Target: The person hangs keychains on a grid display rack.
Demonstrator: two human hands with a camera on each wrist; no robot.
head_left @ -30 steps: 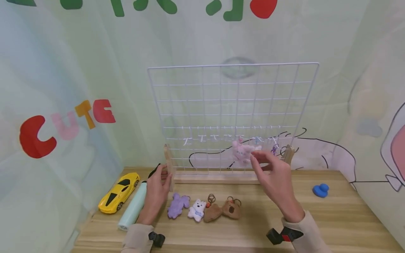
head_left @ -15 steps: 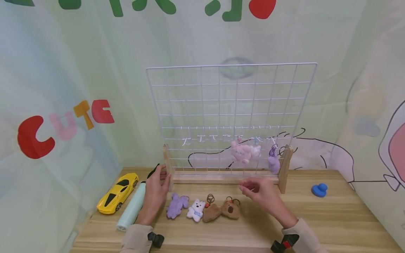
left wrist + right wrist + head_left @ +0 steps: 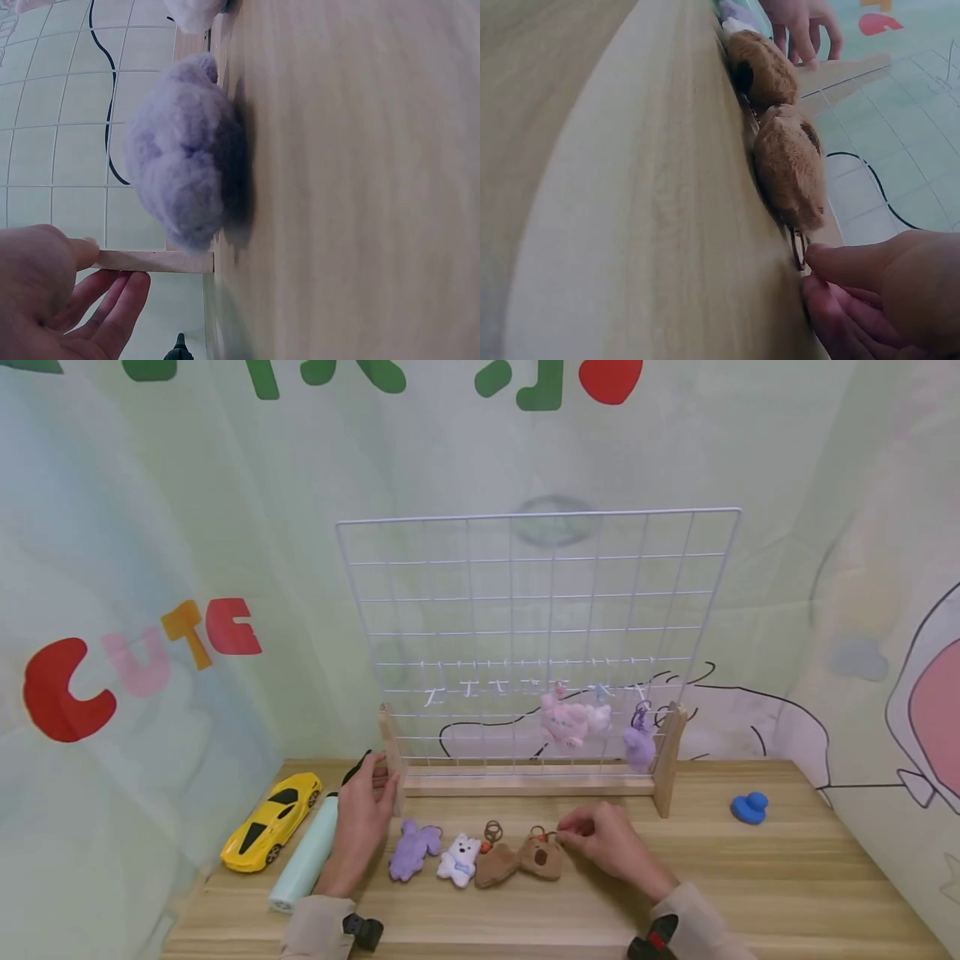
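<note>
My left hand (image 3: 362,814) grips the left wooden upright (image 3: 154,261) of a white wire grid rack (image 3: 551,631), thumb on one side and fingers on the other. At the table's middle my right hand (image 3: 611,843) pinches the metal ring (image 3: 800,247) of a brown plush keychain (image 3: 542,858). Touching that plush is a second brown one (image 3: 495,865), lying on the table with its rings. Further left lie a white plush bear (image 3: 459,860) and a purple plush (image 3: 410,852). From the rack hang a pink plush (image 3: 564,722), a white plush (image 3: 599,718) and a purple plush (image 3: 640,747).
Several small white hooks (image 3: 470,689) line the lower part of the grid. Left of my left hand are a yellow toy car (image 3: 272,822) and a pale green cylinder (image 3: 305,856). A blue knob-shaped object (image 3: 750,808) sits at the right of the wooden table (image 3: 787,885).
My right hand has left the pink plush, which now hangs on the rack, and has come down and left to the brown plush keychain's ring. My left hand has stayed on the upright.
</note>
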